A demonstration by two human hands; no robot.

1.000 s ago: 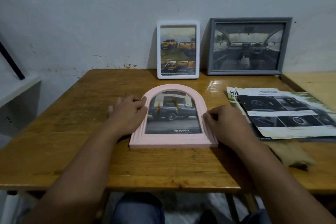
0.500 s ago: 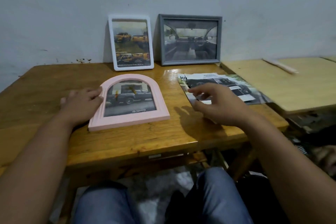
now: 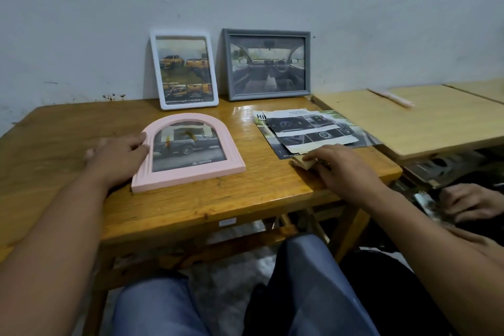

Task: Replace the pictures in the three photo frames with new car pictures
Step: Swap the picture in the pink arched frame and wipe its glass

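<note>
The pink arched plastic photo frame (image 3: 188, 151) lies flat and face up on the wooden table (image 3: 245, 199), near the middle, its arch pointing far and its straight base towards the person, so its long axis runs near to far; it holds a picture of a dark pickup. In the head view the left hand (image 3: 120, 155) rests on the table at the frame's left edge, fingers straight and together, fingertips touching the rim. The right hand (image 3: 338, 165) is well to the right of the frame, lying over a small tan cloth-like object (image 3: 301, 162) at the near edge of a stack of printed car brochure pages (image 3: 311, 131); its fingers look curled onto that object, though whether they really pinch it cannot be told. Against the far wall lean a white rounded upright frame (image 3: 184, 69) with yellow trucks and a grey rectangular frame (image 3: 267, 64) showing a car interior. Judging by this, the left hand is the nearer one to steady or turn over the pink frame, while the new pictures lie far of the right hand.
</note>
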